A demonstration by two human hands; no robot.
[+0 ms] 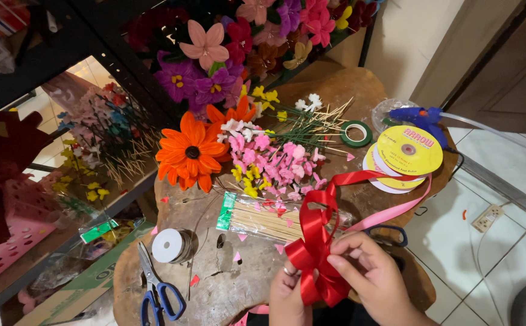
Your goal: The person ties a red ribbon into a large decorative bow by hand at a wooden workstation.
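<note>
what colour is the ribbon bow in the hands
Red, a glossy satin red bow, held by both hands; it shows best in the head view.

Scissors (156,290) left on desk (226,284), spool (168,245) just behind, skewer pack (263,218) right, ribbon rolls (404,154) far right.

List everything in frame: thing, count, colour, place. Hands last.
red ribbon bow: one, red, front of table, between both hands
ribbon spools: a stack, yellow, right side of table
glue gun: one, blue, behind the spools
tape roll: one, green, mid right
skewer pack: one, clear with green end, centre
wire spool: one, white, left front
scissors: one, blue handles, left front edge
large flower: one, orange, left centre
small flowers on sticks: many, pink, yellow, white, centre
wooden table: one, brown
left hand: under the bow
right hand: pinching the bow
</note>
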